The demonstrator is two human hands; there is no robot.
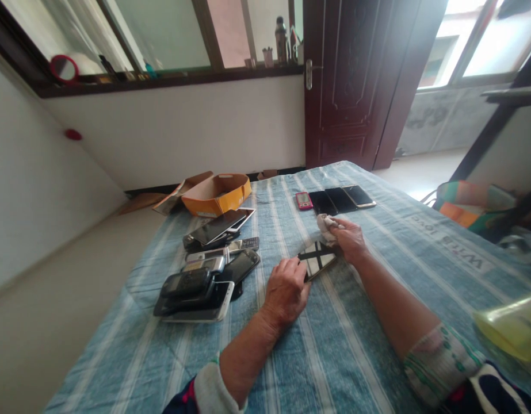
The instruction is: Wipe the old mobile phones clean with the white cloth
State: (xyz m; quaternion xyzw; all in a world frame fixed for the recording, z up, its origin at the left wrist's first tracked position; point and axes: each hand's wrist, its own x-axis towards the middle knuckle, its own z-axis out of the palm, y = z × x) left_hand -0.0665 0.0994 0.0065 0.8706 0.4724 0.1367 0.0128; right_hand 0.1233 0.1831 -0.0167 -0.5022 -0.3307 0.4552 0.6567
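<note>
- The dark phone (pixel 317 260) lies on the striped blue sheet (pixel 334 328); it is the centre of my clock.
- At eight o'clock, the left hand (pixel 286 290) is clamped on the near left end of this phone.
- At two o'clock, the right hand (pixel 350 239) is closed on a crumpled whitish cloth (pixel 327 227); whether it touches the phone, I cannot tell.
- At twelve lies a pink phone (pixel 304 200); at one, flat black phones (pixel 336 201).
- At nine is a phone pile (pixel 191 284); at ten, an orange box (pixel 220 201).

Head view only: looks forward and down across striped cover (pixel 325 368); left hand (pixel 286 290) and right hand (pixel 350 238) fairly close, door (pixel 354 86) farther back.
</note>
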